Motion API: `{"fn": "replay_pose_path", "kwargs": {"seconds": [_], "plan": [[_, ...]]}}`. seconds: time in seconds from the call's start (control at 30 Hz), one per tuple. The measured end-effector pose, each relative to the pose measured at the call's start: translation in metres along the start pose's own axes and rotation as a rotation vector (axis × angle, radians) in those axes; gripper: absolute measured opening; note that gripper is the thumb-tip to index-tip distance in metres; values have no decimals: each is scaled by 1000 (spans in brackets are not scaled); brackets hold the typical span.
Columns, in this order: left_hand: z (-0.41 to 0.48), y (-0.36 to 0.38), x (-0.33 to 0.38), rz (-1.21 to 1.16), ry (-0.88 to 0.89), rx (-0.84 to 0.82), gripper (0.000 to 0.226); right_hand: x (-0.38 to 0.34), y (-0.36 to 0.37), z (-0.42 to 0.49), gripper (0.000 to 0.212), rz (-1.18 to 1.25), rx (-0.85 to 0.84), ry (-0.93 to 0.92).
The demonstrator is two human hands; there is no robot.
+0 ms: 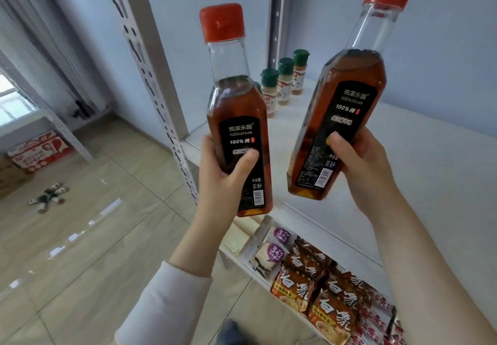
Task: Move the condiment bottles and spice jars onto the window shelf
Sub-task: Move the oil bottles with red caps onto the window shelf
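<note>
Presently, one red-capped bottle (238, 118) is gripped by the left hand (223, 172) and another (347, 102) by the right hand (360, 164), both held above the white shelf (430, 172) front of the spice jars (285, 82).

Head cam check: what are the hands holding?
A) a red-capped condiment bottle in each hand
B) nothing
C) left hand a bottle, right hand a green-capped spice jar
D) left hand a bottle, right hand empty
A: the left hand grips the left bottle and the right hand grips the right bottle, both red-capped; the green-capped spice jars stand on the shelf.
</note>
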State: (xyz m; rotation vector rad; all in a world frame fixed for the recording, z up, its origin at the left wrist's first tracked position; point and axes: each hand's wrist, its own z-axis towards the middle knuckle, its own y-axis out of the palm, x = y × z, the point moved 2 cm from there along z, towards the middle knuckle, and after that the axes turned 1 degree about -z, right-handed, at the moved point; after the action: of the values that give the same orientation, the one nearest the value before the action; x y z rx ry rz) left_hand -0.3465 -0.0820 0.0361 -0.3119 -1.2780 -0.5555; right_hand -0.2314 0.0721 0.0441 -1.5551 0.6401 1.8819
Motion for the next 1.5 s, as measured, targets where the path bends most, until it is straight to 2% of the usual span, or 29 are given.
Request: {"fn": "replay_pose_path", "kwargs": {"seconds": [0.2, 0.43, 0.63, 0.77, 1.0, 1.2, 1.5], "plan": [[-17, -60, 13, -95, -18, 144, 62, -14, 62, -26, 44, 21, -203, -31], [-19, -162, -3, -94, -127, 301, 42, 13, 202, -37, 45, 48, -361, 55], [-4, -309, -15, -33, -201, 411, 50, 39, 364, -36, 43, 148, -436, 209], [-1, -402, -22, -6, -272, 523, 47, 53, 469, -43, 45, 142, -561, 305], [6, -514, -55, 9, -422, 711, 51, 87, 589, -41, 39, 117, -697, 439], [65, -586, -93, 4, -506, 822, 52, 120, 678, 15, 33, 84, -764, 483], [217, -689, -109, 11, -464, 833, 53, 135, 807, 156, 31, 83, -830, 472]]}}
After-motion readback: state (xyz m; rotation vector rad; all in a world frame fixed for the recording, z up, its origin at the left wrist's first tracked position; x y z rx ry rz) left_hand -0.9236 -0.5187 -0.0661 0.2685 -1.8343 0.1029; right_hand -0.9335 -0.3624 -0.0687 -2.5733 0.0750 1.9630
